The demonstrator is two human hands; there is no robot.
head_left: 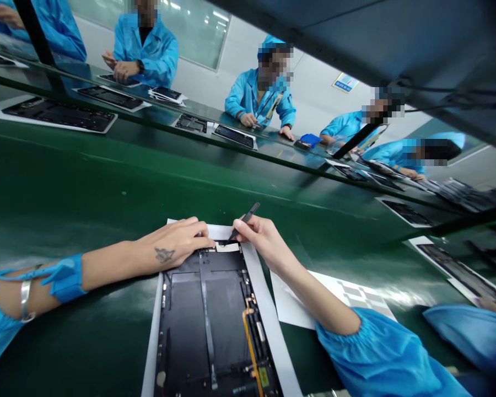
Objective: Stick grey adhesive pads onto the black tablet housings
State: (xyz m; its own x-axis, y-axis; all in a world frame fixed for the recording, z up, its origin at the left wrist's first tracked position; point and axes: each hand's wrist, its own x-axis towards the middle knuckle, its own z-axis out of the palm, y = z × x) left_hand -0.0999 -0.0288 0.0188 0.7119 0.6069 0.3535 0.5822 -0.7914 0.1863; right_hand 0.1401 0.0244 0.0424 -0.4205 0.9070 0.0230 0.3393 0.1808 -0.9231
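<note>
Mid-frame runs a green bench (128, 182); upper right, an illegible sign (344, 82). The right hand (263, 236) pinches tweezers (253, 210); whether the left hand (182, 240) grasps is unclear.

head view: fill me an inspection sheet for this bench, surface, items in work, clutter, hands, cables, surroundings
Surface: green work surface, glossy with light reflections
Items in work: opened tablet-like device on white backing; pale strip near its far edge
Clutter: white sheet with grey patches right of the device, partly covered by the right forearm
Hands: left hand at the device's far edge; right hand grips a black tweezer-like tool, tip at the strip
Cables: orange flex cable inside the device
Surroundings: people in blue jackets opposite; overhead shelf
</note>
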